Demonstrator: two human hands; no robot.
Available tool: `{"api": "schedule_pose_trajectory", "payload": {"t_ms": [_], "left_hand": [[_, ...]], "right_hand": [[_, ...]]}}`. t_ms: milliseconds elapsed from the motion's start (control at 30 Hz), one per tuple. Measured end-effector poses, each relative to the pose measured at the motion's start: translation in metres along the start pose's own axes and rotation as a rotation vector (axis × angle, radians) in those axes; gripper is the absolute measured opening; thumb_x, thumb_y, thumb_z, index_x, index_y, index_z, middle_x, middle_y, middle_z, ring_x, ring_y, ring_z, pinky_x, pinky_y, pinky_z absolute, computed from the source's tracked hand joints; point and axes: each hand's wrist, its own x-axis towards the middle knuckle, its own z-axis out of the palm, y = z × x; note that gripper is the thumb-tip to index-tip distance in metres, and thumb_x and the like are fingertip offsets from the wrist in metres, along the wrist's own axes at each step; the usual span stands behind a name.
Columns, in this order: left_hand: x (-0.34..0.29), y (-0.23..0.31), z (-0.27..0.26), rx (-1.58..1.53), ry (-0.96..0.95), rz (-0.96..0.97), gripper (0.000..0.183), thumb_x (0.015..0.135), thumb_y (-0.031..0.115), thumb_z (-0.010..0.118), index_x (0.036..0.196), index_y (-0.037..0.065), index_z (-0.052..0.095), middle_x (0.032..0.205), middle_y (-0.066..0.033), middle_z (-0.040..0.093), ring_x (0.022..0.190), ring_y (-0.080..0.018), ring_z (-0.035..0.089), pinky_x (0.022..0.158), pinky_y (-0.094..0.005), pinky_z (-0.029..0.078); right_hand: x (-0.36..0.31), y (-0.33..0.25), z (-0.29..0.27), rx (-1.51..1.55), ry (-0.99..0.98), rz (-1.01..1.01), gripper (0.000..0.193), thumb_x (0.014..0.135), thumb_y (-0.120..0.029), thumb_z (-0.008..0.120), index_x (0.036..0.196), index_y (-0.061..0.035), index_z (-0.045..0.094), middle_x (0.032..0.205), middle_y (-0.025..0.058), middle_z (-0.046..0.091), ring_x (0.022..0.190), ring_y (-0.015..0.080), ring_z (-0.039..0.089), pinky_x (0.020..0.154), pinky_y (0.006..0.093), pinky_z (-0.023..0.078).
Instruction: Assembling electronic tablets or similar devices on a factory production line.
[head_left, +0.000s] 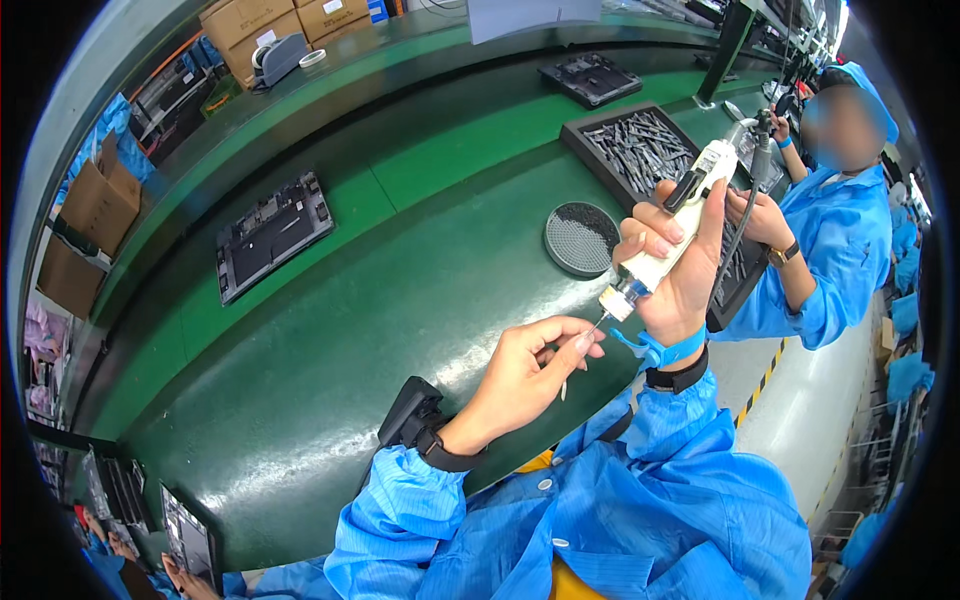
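Right hand (680, 270) is wrapped tight around a white electric screwdriver (668, 235), fingers (650, 225) curled fully over the barrel, thumb along the far side. The tool sits up off the green bench (330, 330), in the air in front of the chest. Its long axis runs on a diagonal: the cable end is up and to the right, the metal bit end points down and to the left, toward the left hand (525, 375). A grey cable (745, 215) trails off the top end.

Left hand is pinched almost closed, thumb and forefinger meeting right at the thin bit tip (597, 326); whether a screw sits between them is too small to tell.

Beyond the hands, a round dark screw dish (581, 238) lies on the bench, and just beside it a black tray of long metal parts (640, 145). A flat dark panel (272, 235) lies well apart to the left. A co-worker in a blue coat (835, 250) stands at the right.
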Motion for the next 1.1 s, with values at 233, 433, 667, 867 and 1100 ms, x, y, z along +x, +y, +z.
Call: {"api": "schedule_pose_trajectory", "payload": {"t_ms": [233,433,667,867,1100], "left_hand": [[-0.002,0.001,0.001,-0.061,-0.017,-0.009,0.023,0.092,0.017,0.053,0.104,-0.001,0.062,0.09,-0.0065,0.065,0.076,-0.0083,0.058,0.057,-0.0186,0.045],[-0.001,0.005,0.002,-0.032,-0.01,0.007,0.026,0.093,0.018,0.052,0.106,-0.002,0.061,0.089,-0.0082,0.065,0.077,-0.0093,0.059,0.057,-0.0193,0.045],[0.001,0.013,0.009,-0.083,-0.022,0.013,0.027,0.093,0.017,0.05,0.106,-0.004,0.061,0.09,-0.01,0.065,0.077,-0.0105,0.059,0.058,-0.0199,0.046],[0.012,0.017,0.011,-0.163,-0.047,0.009,0.027,0.093,0.016,0.05,0.107,-0.004,0.061,0.091,-0.0112,0.065,0.078,-0.0113,0.059,0.059,-0.02,0.046],[0.018,0.014,0.005,-0.162,-0.049,-0.001,0.025,0.093,0.015,0.05,0.105,-0.003,0.062,0.09,-0.01,0.066,0.077,-0.0105,0.059,0.06,-0.0201,0.045]], "right_hand": [[0.002,-0.002,-0.006,0.022,-0.017,0.006,0.05,0.088,-0.053,0.049,0.1,-0.0049,0.058,0.061,-0.0019,0.039,0.058,0.0112,0.042,0.071,0.033,0.049],[0.005,-0.005,-0.007,0.059,-0.033,0.026,0.051,0.088,-0.053,0.049,0.101,-0.0044,0.058,0.061,-0.002,0.039,0.058,0.0114,0.042,0.071,0.0323,0.049],[0.007,-0.013,-0.005,0.09,-0.043,0.053,0.054,0.086,-0.055,0.051,0.099,-0.004,0.059,0.061,-0.0021,0.039,0.058,0.0113,0.042,0.071,0.0322,0.048],[0.016,-0.021,-0.006,0.139,-0.071,0.09,0.055,0.085,-0.057,0.051,0.098,-0.004,0.059,0.061,-0.0021,0.039,0.059,0.011,0.042,0.071,0.0314,0.046],[0.022,-0.021,-0.008,0.091,-0.072,0.083,0.055,0.086,-0.057,0.048,0.098,-0.0036,0.057,0.063,-0.0011,0.039,0.06,0.0116,0.041,0.069,0.0317,0.046]]}}
